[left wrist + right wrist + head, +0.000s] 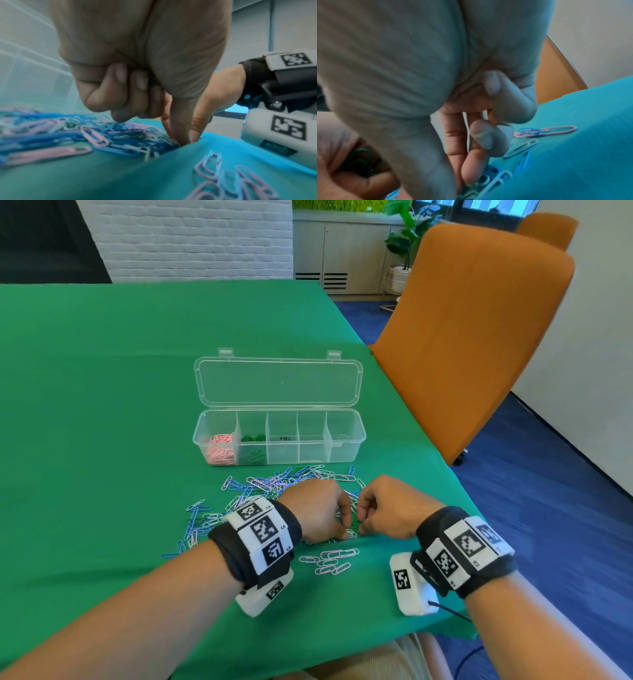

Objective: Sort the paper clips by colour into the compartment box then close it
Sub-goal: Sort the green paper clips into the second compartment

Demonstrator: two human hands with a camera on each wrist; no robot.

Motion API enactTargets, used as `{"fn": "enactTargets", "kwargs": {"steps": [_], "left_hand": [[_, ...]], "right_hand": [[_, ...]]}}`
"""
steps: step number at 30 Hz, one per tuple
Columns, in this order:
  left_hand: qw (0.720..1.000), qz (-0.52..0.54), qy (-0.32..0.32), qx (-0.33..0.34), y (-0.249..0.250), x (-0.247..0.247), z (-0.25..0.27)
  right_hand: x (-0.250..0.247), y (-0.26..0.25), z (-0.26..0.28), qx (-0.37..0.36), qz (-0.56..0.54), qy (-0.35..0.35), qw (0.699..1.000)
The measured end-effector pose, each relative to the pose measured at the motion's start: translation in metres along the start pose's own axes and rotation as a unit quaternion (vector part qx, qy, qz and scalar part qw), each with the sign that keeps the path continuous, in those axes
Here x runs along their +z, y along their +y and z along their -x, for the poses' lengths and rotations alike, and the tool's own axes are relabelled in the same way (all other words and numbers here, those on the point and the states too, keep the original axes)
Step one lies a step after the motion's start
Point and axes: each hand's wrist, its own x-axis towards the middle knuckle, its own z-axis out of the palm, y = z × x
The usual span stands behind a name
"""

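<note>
The left hand [317, 510] cups green paper clips [360, 163], forefinger down; the right hand [387, 510], fingers curled, pinches at the paper-clip pile [291, 484] directly beneath; the compartment box [279, 436] lies straight ahead, long axis crosswise.

I see a clear glossy plastic compartment box [279, 436], smooth-walled; loose paper clips [274, 484] in pink, blue, white and green with a smooth coated look; a matt green cloth table cover [102, 405], slightly creased; a matt orange fabric chair [472, 337]
</note>
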Motion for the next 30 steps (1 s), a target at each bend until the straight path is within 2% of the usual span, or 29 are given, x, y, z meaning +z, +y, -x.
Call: {"fn": "enactTargets", "kwargs": {"steps": [14,16,18,20,24,28,29,30], "left_hand": [[0.998,0.036,-0.015,-0.049,-0.028,-0.013,0.011],[0.995,0.084,0.011,-0.050,-0.027,-0.014,0.013],[0.978,0.194,0.050,-0.065,-0.025,-0.013,0.012],[0.929,0.350,0.070,-0.102,-0.024,-0.012,0.012],[0.764,0.619,0.054,-0.174,-0.019,-0.004,0.013],[0.614,0.770,-0.021,-0.175,-0.012,0.002,0.015],[0.588,0.790,-0.019,-0.172,-0.012,0.002,0.013],[0.575,0.800,-0.011,-0.172,-0.012,0.000,0.011]], "right_hand": [[0.007,-0.011,0.005,-0.034,0.063,-0.014,0.997],[0.006,-0.012,0.006,-0.038,0.064,-0.020,0.997],[0.003,-0.013,0.008,-0.046,0.050,-0.020,0.997],[-0.003,-0.016,0.009,-0.065,0.000,-0.007,0.998],[-0.019,-0.029,0.011,-0.114,-0.171,0.040,0.978],[-0.021,-0.039,0.010,-0.137,-0.284,0.046,0.948],[-0.022,-0.038,0.009,-0.123,-0.310,0.071,0.940],[-0.024,-0.034,0.006,-0.102,-0.334,0.109,0.931]]}}
